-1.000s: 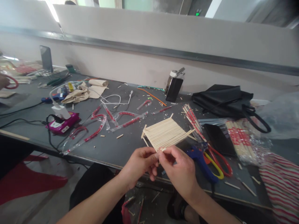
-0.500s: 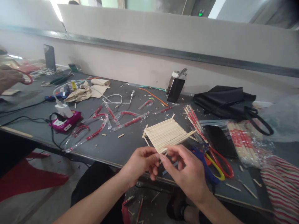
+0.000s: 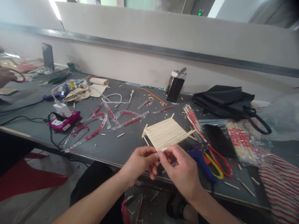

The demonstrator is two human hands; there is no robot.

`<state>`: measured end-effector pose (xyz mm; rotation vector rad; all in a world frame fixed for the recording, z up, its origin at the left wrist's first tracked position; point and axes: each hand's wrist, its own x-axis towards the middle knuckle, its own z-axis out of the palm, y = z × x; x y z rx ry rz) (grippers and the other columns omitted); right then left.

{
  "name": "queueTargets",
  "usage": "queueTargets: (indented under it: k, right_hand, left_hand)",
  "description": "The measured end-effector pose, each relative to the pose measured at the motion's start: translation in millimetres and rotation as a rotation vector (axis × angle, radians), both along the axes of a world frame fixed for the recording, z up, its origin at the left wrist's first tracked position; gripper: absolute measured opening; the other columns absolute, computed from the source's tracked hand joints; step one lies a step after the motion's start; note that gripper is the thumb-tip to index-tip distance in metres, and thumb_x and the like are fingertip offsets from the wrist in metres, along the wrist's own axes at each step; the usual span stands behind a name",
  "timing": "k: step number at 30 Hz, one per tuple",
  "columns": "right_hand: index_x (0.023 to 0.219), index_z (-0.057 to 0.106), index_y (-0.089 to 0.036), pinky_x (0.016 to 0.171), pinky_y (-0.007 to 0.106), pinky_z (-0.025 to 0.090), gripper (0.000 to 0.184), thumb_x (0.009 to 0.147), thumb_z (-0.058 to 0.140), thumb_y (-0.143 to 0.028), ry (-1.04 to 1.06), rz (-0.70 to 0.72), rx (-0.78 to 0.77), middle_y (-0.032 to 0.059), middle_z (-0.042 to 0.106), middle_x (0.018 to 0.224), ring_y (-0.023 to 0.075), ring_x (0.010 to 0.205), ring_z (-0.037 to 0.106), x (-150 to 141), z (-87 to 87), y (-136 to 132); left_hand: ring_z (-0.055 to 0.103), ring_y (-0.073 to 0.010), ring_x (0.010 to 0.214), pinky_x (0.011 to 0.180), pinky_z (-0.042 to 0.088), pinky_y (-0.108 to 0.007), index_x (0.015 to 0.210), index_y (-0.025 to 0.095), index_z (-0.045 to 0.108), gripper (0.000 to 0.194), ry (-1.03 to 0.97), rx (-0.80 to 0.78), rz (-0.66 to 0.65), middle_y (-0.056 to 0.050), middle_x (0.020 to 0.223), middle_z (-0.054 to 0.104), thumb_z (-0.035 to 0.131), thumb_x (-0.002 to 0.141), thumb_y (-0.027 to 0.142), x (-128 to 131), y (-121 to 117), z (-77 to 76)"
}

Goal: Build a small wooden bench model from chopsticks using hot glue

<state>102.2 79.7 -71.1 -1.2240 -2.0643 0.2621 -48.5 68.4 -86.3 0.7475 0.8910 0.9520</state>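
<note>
A flat panel of pale wooden sticks (image 3: 166, 133) glued side by side is held over the near edge of the dark table (image 3: 112, 146). My left hand (image 3: 140, 163) pinches the panel's near corner from the left. My right hand (image 3: 182, 169) pinches the same corner from the right, thumb and forefinger closed on a stick end. A blue glue gun (image 3: 202, 161) lies just right of my right hand, beside red and yellow scissors (image 3: 217, 161).
Wrapped chopsticks (image 3: 192, 119) and a bagged bundle (image 3: 243, 140) lie at the right, by a black bag (image 3: 229, 99). Empty red-printed wrappers (image 3: 100, 124), a magenta device with a white charger (image 3: 63, 119), a phone against a bottle (image 3: 174, 88). Another person's hand (image 3: 6, 77) is at far left.
My right hand's fingers shifted slightly at the panel's near corner and closed back on it. The other person's hand at far left moved a little. The panel stays in place.
</note>
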Motion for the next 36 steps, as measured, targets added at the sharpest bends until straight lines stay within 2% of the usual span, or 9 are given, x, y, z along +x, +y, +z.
queueTargets:
  k: [6, 13, 23, 36]
  right_hand:
    - [0.076, 0.058, -0.021, 0.06, 0.022, 0.044, 0.011, 0.086, 0.059, -0.021, 0.016, 0.012, 0.002, -0.0017, 0.062, 0.068, 0.0123, 0.061, 0.058, -1.5, -1.7, 0.9]
    - [0.08, 0.06, -0.021, 0.059, 0.022, 0.044, 0.008, 0.087, 0.059, -0.025, 0.037, 0.02, -0.017, -0.0011, 0.063, 0.07, 0.0124, 0.062, 0.058, 0.3, 4.2, 1.6]
    - [0.075, 0.058, -0.021, 0.056, 0.022, 0.045, 0.013, 0.087, 0.059, -0.022, 0.01, 0.003, 0.071, -0.0016, 0.063, 0.065, 0.0119, 0.057, 0.06, -2.0, 1.3, 2.6]
    - [0.071, 0.056, -0.02, 0.055, 0.021, 0.044, 0.016, 0.086, 0.06, -0.021, 0.005, 0.005, 0.066, -0.0019, 0.061, 0.063, 0.0114, 0.057, 0.059, -4.0, 1.1, 3.2]
  left_hand:
    - [0.053, -0.0076, 0.045, 0.037, 0.046, -0.018, 0.08, 0.01, 0.063, 0.028, 0.005, 0.014, -0.003, 0.002, 0.063, 0.052, 0.07, 0.078, 0.038, -0.5, 0.0, -0.4]
    - [0.053, -0.0075, 0.044, 0.037, 0.046, -0.018, 0.079, 0.01, 0.063, 0.032, 0.008, -0.002, -0.009, 0.002, 0.062, 0.052, 0.071, 0.075, 0.041, -0.4, 1.1, 2.3]
    - [0.053, -0.0081, 0.044, 0.037, 0.046, -0.018, 0.081, 0.01, 0.061, 0.029, 0.011, -0.005, -0.004, 0.002, 0.062, 0.053, 0.07, 0.076, 0.038, -0.7, 0.9, -0.5]
    - [0.053, -0.0081, 0.044, 0.037, 0.046, -0.018, 0.08, 0.01, 0.063, 0.03, 0.009, -0.006, 0.008, 0.002, 0.062, 0.053, 0.072, 0.075, 0.039, 0.1, 0.6, 1.9]
